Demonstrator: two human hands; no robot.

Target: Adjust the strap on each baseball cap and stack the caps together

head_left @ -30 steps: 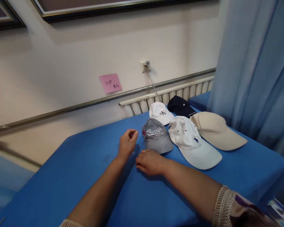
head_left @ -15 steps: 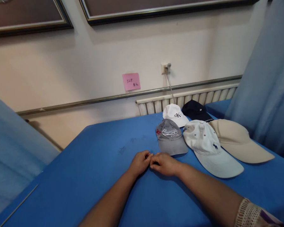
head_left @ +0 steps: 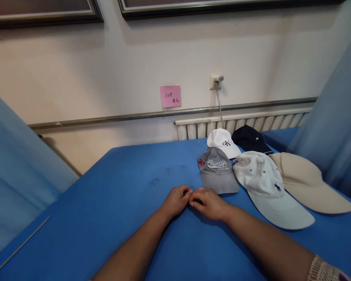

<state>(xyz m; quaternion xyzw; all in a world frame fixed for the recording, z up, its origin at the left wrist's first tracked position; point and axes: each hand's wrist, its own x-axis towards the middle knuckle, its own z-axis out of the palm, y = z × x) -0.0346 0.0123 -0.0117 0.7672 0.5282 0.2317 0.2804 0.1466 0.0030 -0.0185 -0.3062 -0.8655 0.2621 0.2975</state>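
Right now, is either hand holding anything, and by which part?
Nothing visible: the left hand and right hand meet at their curled fingers, with the gray cap just beyond, ungripped.

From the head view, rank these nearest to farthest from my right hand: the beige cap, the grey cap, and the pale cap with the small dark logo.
From your right hand:
1. Grey cap, just beyond the hand.
2. Pale cap, right of the grey cap.
3. Beige cap, farthest right.
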